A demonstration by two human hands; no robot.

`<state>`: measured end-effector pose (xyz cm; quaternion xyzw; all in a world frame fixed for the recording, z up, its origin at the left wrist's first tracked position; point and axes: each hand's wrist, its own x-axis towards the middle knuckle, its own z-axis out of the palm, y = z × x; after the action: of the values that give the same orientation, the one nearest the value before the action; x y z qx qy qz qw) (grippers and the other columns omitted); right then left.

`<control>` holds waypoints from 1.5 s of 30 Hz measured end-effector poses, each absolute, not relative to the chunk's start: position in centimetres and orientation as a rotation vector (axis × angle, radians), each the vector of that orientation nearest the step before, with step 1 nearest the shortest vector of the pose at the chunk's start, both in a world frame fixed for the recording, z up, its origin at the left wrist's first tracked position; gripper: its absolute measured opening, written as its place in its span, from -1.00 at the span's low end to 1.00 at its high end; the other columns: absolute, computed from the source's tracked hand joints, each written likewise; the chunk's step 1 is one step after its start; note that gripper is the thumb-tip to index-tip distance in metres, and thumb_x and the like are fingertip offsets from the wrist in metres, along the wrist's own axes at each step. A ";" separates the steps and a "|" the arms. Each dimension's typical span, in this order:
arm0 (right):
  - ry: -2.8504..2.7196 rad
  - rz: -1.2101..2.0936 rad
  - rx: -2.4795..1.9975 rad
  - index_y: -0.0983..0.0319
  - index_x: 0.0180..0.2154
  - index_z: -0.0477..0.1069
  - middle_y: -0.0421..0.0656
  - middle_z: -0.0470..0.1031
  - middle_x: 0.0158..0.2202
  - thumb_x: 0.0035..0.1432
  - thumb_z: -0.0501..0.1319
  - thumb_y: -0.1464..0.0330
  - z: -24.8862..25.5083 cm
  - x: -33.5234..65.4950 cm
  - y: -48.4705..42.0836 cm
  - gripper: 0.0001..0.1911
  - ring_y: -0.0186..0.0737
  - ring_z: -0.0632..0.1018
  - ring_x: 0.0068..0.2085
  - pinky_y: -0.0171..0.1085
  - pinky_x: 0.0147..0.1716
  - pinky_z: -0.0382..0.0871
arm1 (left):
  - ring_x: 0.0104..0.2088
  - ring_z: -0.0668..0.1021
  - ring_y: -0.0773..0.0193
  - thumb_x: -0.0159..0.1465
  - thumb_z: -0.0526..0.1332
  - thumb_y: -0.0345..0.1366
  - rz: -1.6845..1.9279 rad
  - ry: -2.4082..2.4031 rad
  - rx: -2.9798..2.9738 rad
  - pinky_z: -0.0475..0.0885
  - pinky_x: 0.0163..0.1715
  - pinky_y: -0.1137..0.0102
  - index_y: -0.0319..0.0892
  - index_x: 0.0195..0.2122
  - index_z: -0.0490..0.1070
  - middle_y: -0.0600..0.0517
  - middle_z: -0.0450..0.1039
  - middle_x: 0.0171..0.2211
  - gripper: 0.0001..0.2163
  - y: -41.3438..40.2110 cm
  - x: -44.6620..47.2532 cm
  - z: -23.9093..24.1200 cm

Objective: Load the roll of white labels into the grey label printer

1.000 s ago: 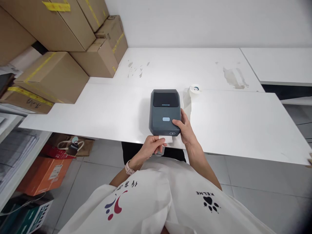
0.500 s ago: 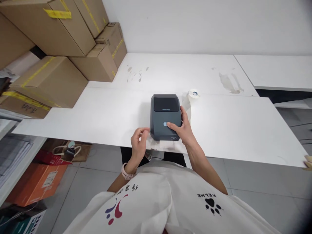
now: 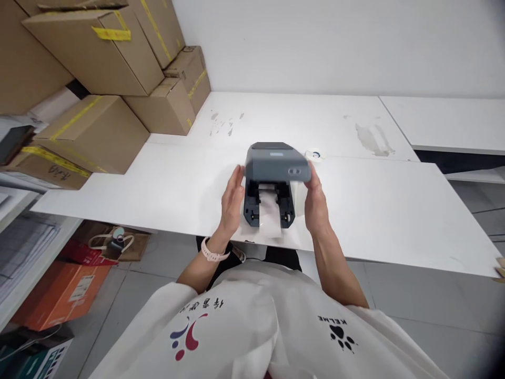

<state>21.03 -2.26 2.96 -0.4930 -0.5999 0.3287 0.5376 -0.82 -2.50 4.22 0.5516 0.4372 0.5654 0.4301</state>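
A dark grey label printer (image 3: 248,213) stands near the table's front edge with its lid (image 3: 272,166) tilted up, slightly blurred. Inside the open body, a strip of label paper (image 3: 270,216) runs toward me, its end hanging over the front. My right hand (image 3: 316,205) grips the lid's right front corner, the fingertips partly hidden there. On the other side, my left hand (image 3: 232,202) is upright with its fingers extended, right beside the lid's left edge; whether they touch it is hard to tell. Behind the printer to the right lies a label roll (image 3: 315,155), partly covered by the lid.
Cardboard boxes (image 3: 114,126) with yellow tape are stacked at the table's left. The white table (image 3: 379,210) meets a wall at the back. Below to the left are an orange box (image 3: 67,292) and a shelf (image 3: 47,247) with papers.
The printer's lid has gone from closed to raised, exposing the paper strip inside. My right hand has left the top button for the lid's corner. My left hand has moved up with fingers straightened.
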 end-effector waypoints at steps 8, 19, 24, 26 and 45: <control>-1.536 0.464 -1.287 -0.11 0.51 -0.23 -0.18 -0.05 0.55 0.26 -0.17 -0.35 7.1 20.4 9.7 -0.06 0.12 -0.06 0.56 0.32 0.46 -0.21 | 0.51 0.13 -0.13 0.25 0.29 -0.25 1.061 1.380 1.305 0.21 0.42 0.00 0.00 0.47 0.04 -0.07 0.03 0.53 -0.23 2.0 0.6 1.8; -2.137 0.076 -1.860 0.27 -0.02 0.61 0.09 0.68 -0.06 0.44 -0.06 0.25 10.3 20.1 5.4 -0.52 0.19 0.63 0.00 -0.01 -0.03 0.43 | 0.23 0.52 -0.13 0.27 0.23 -0.28 0.959 1.582 1.549 0.48 0.13 0.12 -0.09 0.45 0.11 -0.14 0.42 0.32 -0.30 2.0 0.6 1.7; -2.801 0.148 -1.638 0.38 0.08 0.56 0.17 0.63 0.06 0.38 0.00 0.50 8.6 16.5 5.7 -0.58 0.14 0.59 0.14 -0.02 0.19 0.28 | 0.20 0.56 -0.11 0.26 0.20 -0.33 0.984 1.588 1.579 0.47 0.14 0.09 -0.11 0.44 0.14 -0.13 0.52 0.21 -0.31 2.2 0.6 1.2; -2.885 0.207 -1.647 0.47 -0.02 0.59 0.27 0.65 -0.01 0.29 0.10 0.54 7.6 15.4 6.5 -0.65 0.23 0.63 0.09 0.05 0.20 0.26 | 0.19 0.56 -0.10 0.26 0.17 -0.38 0.987 1.593 1.609 0.44 0.19 0.07 -0.11 0.45 0.12 -0.13 0.57 0.14 -0.31 2.2 0.5 1.0; -1.829 1.191 -1.261 0.07 -0.02 0.59 -0.08 0.62 -0.01 0.13 0.45 0.11 5.4 38.1 1.5 -0.60 -0.05 0.58 -0.02 -0.06 0.04 0.45 | 0.11 0.62 -0.08 0.26 0.09 -0.44 0.971 1.626 1.642 0.47 0.17 0.03 -0.11 0.43 0.18 -0.12 0.63 0.00 -0.34 2.0 0.4 0.9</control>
<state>38.07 1.51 5.41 -0.4763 -0.6909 0.4500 0.3056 0.41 2.01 0.93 0.6223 0.6162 0.3681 0.3124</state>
